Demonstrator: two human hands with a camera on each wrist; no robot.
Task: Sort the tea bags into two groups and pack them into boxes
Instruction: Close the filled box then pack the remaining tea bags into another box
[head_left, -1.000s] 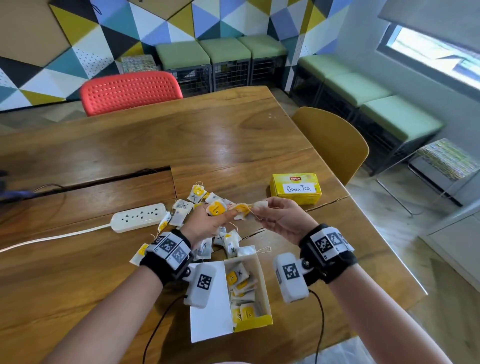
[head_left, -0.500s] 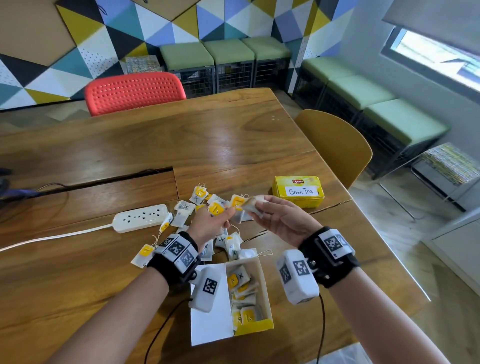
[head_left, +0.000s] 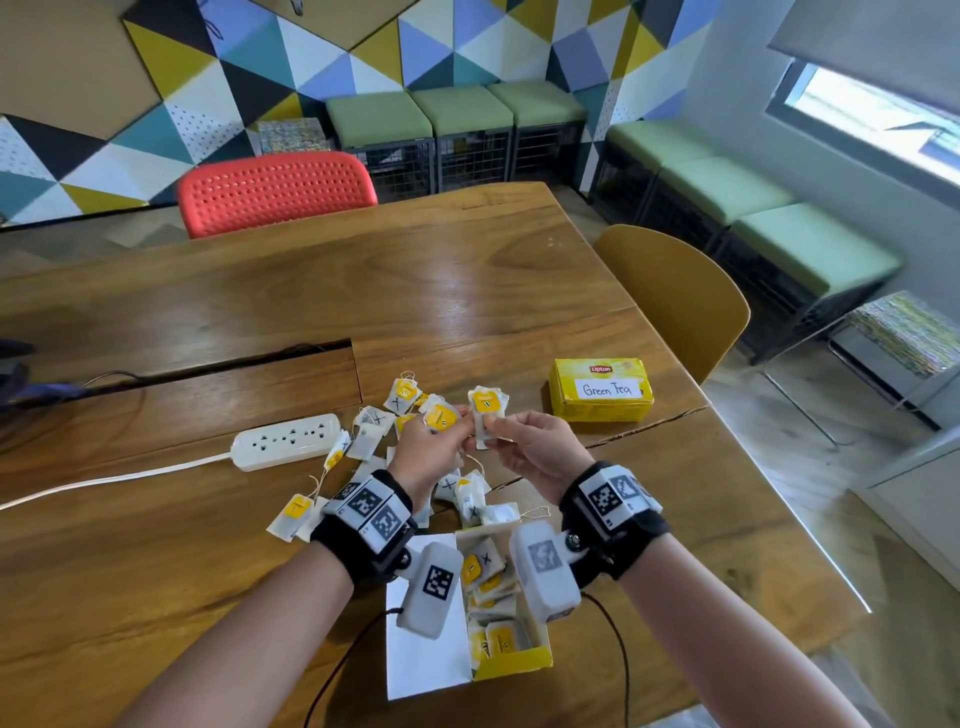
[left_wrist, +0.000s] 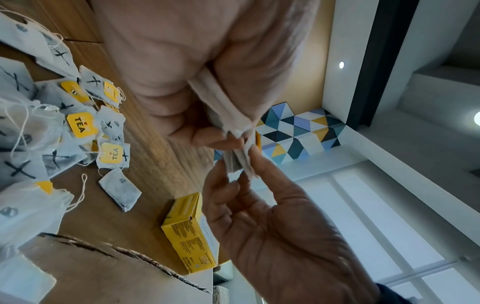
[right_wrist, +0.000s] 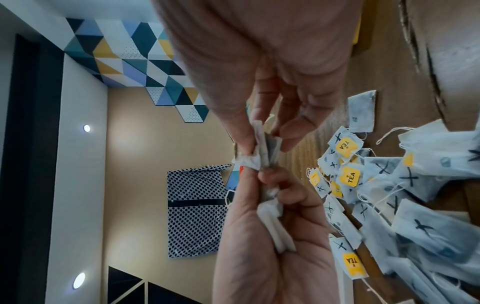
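Both hands hover close together above a loose pile of white tea bags (head_left: 374, 431), many marked with a black X. My left hand (head_left: 447, 431) grips a small stack of tea bags (left_wrist: 221, 107) with a yellow tag (head_left: 440, 417) showing. My right hand (head_left: 493, 428) pinches one tea bag (head_left: 485, 415) upright by its lower edge, tag facing me. In the wrist views the two bundles touch end to end (right_wrist: 265, 156). An open yellow box (head_left: 511, 667) holding several tea bags lies under my wrists. A closed yellow box labelled Green Tea (head_left: 601, 389) sits to the right.
A white power strip (head_left: 285, 441) with its cable lies left of the pile. A red chair (head_left: 275, 192) stands at the far side of the wooden table (head_left: 467, 291), a yellow chair (head_left: 675, 301) at the right edge. A cable slot (head_left: 208, 364) runs across the table's left part.
The tea bag in my right hand has turned from lying sideways between the hands to standing upright with its tag facing me. Both hands stay close together over the pile.
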